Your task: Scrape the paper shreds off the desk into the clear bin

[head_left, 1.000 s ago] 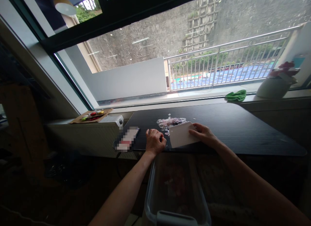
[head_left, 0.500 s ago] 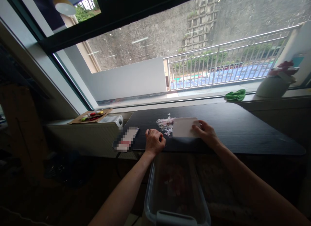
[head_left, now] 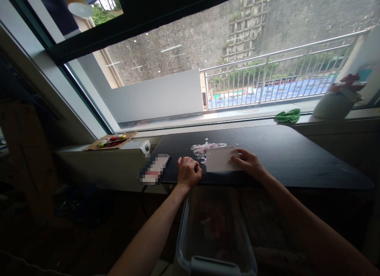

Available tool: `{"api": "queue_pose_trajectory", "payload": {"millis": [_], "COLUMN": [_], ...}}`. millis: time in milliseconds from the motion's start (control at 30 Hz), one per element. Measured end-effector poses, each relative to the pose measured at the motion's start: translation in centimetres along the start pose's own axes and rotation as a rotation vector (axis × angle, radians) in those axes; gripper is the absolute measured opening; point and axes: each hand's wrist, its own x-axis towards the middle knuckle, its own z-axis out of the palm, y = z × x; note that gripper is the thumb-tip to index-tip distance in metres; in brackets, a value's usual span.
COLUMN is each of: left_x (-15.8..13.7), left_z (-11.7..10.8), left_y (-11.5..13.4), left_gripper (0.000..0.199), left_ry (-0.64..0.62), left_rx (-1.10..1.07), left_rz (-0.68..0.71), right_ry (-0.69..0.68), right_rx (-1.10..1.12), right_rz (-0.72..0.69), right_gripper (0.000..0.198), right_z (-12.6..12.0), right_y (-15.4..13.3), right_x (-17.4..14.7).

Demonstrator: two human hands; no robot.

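Observation:
My right hand (head_left: 247, 162) grips a white rectangular card (head_left: 221, 159) by its right side, thumb on the near face. The card stands tilted over the dark table (head_left: 282, 157), just in front of a pile of small torn paper scraps (head_left: 204, 148). It hides part of that pile. Left of the card, my left hand (head_left: 189, 172) rests near the table's front edge, its fingers curled closed. Whatever may be inside that hand is hidden.
A clear plastic bin (head_left: 216, 228) stands below the table's front edge. The phone (head_left: 154, 170), its screen blurred, lies at the left corner. A green cloth (head_left: 287, 116) and a pale pot (head_left: 334, 104) sit on the windowsill. Left is a radiator (head_left: 103, 169).
My right hand has drawn the card slightly left and closer to me. More of the scraps behind its top edge now show. My left hand has stayed in place.

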Motion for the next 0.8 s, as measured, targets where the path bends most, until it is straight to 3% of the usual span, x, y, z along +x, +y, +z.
{"api": "queue_pose_trajectory", "payload": {"millis": [100,333,800], "left_x": [0.03,0.17,0.14], "left_z": [0.01,0.05,0.26], "left_y": [-0.05,-0.27,-0.45], "left_gripper": [0.01,0.011,0.01], "left_ry": [0.007,0.025,0.016], "left_rx": [-0.002,-0.012,-0.003], "left_rz": [-0.006,-0.043,-0.03], "right_ry": [0.032,-0.086,-0.091], "right_rx": [-0.009,0.0,0.001], "right_rz": [-0.009,0.005,0.017], "right_gripper": [0.044,0.039,0.036], "right_z": [0.05,0.17,0.22], "right_y": [-0.12,-0.49,-0.64], "right_x": [-0.05,-0.28,-0.24]}}
